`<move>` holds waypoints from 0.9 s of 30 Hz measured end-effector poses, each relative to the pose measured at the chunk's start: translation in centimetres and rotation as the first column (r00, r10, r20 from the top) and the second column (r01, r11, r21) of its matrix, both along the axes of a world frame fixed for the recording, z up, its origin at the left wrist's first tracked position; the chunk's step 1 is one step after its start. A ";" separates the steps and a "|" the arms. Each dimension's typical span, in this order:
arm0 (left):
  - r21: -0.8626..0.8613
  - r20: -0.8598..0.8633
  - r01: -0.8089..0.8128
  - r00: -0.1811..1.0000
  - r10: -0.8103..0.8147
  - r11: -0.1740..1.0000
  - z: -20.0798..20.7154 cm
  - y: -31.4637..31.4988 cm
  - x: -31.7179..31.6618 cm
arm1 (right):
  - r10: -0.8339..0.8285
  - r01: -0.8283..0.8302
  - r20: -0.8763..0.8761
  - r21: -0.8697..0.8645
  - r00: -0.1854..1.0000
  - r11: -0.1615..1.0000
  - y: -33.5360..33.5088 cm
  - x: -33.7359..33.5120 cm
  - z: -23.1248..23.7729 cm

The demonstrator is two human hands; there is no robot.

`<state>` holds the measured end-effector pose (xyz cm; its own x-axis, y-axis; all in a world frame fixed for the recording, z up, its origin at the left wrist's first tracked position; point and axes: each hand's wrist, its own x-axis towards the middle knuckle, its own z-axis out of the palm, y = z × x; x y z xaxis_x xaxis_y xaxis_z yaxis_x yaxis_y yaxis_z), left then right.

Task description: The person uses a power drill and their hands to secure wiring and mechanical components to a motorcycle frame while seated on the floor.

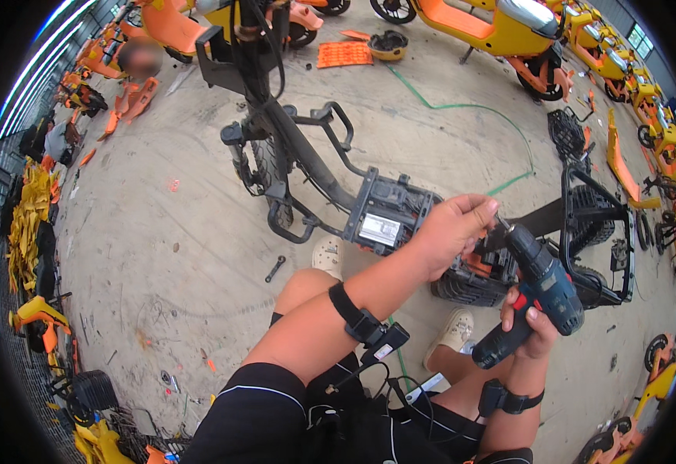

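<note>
The right hand (529, 321) grips a blue cordless drill (537, 290) by its handle while the left hand (450, 232) pinches closed at its bit tip, just beyond the stripped scooter frame (330, 182), so an accidental trigger squeeze could likely catch those fingertips.

Concrete floor (199, 155): stripped scooter frame (307, 162), wrench (274, 268), green hose (469, 108), orange panel (345, 54).

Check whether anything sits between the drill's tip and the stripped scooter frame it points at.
Only the left hand: its fingers pinch right at the tip of the cordless drill, which the right hand grips by the handle. Beyond the fingers, the scooter frame shows nothing else in the way.
</note>
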<state>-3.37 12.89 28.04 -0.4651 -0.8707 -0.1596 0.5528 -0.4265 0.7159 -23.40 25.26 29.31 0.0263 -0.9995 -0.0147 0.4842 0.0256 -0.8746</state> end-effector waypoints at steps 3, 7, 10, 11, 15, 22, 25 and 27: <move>-0.012 -0.009 0.012 1.000 -0.012 1.000 -0.5 -0.1 0.0 | 0.004 -0.004 0.020 0.027 1.000 1.000 0.3 -0.2 -0.1; -0.004 0.015 -0.002 1.000 0.002 1.000 -0.3 -0.1 -0.1 | 0.004 -0.005 0.017 0.033 1.000 0.999 0.2 -0.1 0.0; 0.029 0.028 0.009 1.000 -0.009 1.000 0.0 -0.1 0.3 | 0.005 -0.005 0.000 0.053 1.000 0.999 0.2 0.1 0.3; 0.026 0.021 0.014 1.000 -0.015 1.000 0.0 -0.1 0.5 | 0.010 -0.009 -0.011 0.057 1.000 0.998 0.2 0.2 0.4; 0.014 -0.018 0.026 1.000 -0.026 1.000 0.3 -0.1 1.0 | 0.035 -0.036 0.021 0.059 0.999 0.998 0.0 0.5 0.5; 0.012 -0.098 -0.003 0.995 0.004 1.000 0.2 0.0 1.4 | 0.064 -0.073 0.121 0.075 0.991 0.994 -0.1 0.9 -0.1; -0.015 -0.135 -0.014 0.991 0.012 1.000 0.0 -0.1 1.7 | 0.104 -0.117 0.197 0.053 0.975 0.992 -0.5 1.6 0.4; -0.029 -0.157 -0.030 0.987 0.025 0.999 -0.2 -0.1 1.7 | 0.123 -0.136 0.220 0.045 0.968 0.990 -0.9 1.9 0.4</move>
